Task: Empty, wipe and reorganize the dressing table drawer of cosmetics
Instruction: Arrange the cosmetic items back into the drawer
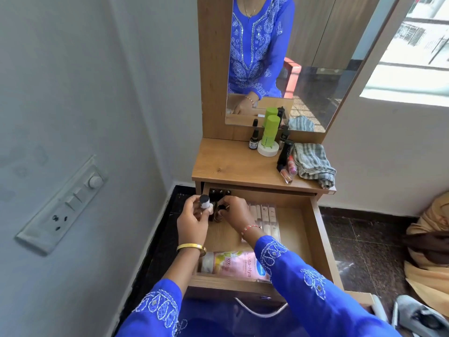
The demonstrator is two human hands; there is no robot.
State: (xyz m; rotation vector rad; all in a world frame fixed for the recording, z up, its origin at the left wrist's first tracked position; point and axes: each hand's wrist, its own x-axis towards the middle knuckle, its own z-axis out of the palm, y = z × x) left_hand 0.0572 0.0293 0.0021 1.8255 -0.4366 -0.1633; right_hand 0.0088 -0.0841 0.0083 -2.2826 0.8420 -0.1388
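Head view, looking down into an open drawer (pixel 323 242) pulled out from under a wooden dressing table (pixel 230 164).

Left hand (pixel 193 217) raised over the drawer's back left corner, fingers curled round a small bottle (pixel 204 202) with a black cap and white label, held upright. Gold bangle (pixel 191 247) on that wrist.

Right hand (pixel 234 211) just beside it, fingers bent down onto a dark little bottle (pixel 220 210) standing in the same corner, pinching it as far as can be told; much of the bottle hidden by the fingers. Thin bracelet (pixel 250 228) on that wrist, blue embroidered sleeve (pixel 303 283) crossing the drawer.

More dark-capped bottles (pixel 220 192) lined along the drawer's back wall, behind the hands. Row of pale sachets (pixel 264 215) lying flat in the middle, right of the right hand. Pink lotion tube (pixel 233 265) lying on its side along the front wall, partly under the right sleeve.

On the tabletop, near the mirror (pixel 291 57): a small dark dropper bottle (pixel 254 141), a green cylinder (pixel 270 130) standing on a white round tub (pixel 267 149), a black tube (pixel 285 152), some lipsticks (pixel 289 170) at the right, and a folded grey striped cloth (pixel 312 164) at the right edge, touching the lipsticks.

Switch panel (pixel 65 205) on the left wall. Curved metal handle (pixel 257 310) on the drawer front.
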